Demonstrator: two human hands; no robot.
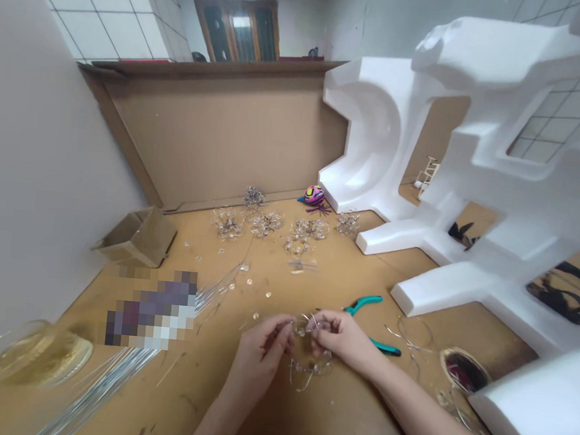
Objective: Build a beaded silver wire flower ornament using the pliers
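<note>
Pinching a beaded wire loop [310, 367] between their fingertips, the left hand [260, 354] and right hand [338, 337] work its wire together, teal-handled pliers [362, 305] lying just beside, within reach.

Here we go: the left hand [261, 350] and the right hand [335, 336] are bunched tight around a wire piece [310, 363], and straight ahead there's room to push forward over the wooden board [346, 276], right up to a row of wire flowers [269, 224] lying before the cardboard panel [216, 136]. Swing right and the pliers [363, 304] are just beside that hand, then a wire coil [409, 333], then the white foam block [525, 197] jutting its feet over the board. Swing left and there's a gap before a bundle of wire rods [102, 390], a blurred object [152, 310], a glass bowl [29, 354], and finally the wall [36, 155]!
</note>
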